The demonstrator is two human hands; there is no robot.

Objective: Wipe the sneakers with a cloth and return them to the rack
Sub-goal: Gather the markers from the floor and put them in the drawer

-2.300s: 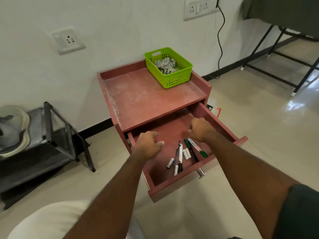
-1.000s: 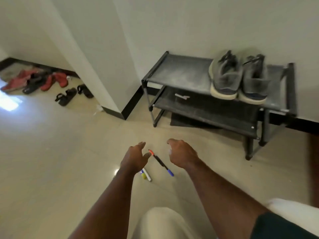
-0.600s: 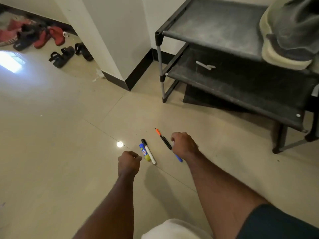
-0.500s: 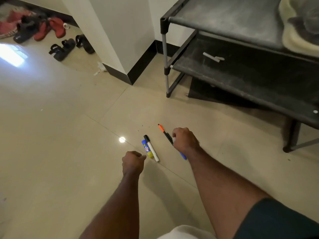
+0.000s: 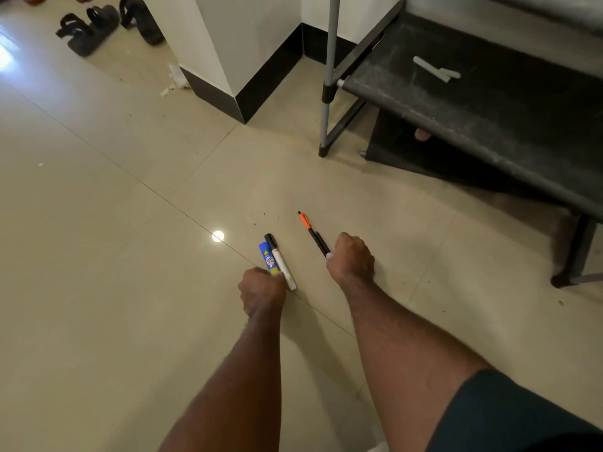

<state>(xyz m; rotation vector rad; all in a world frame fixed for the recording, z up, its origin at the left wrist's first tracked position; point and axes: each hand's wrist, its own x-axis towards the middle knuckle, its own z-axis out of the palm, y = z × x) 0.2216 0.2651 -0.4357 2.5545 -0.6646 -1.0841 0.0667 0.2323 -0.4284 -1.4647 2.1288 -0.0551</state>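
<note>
The sneakers are out of view, and I see no cloth. The black shoe rack [image 5: 456, 102] fills the upper right, with its lower shelf and grey leg showing. My left hand [image 5: 262, 290] is low on the floor, its curled fingers closing over the yellow end of a blue glue stick [image 5: 267, 257]. A white marker with a black cap [image 5: 280, 260] lies against the stick. My right hand [image 5: 351, 257] has its fingers curled round the lower end of a black pen with an orange cap [image 5: 311, 231], which lies on the tiles.
A small white piece [image 5: 435, 69] lies on the rack's lower shelf. Black sandals [image 5: 88, 29] sit at the top left by a white wall corner with a black skirting [image 5: 241, 96]. Beige floor tiles [image 5: 98, 256] spread left and below.
The view has dropped closer to the floor and the sneakers left the frame. My left hand reached the glue stick; my right hand stays on the pen.
</note>
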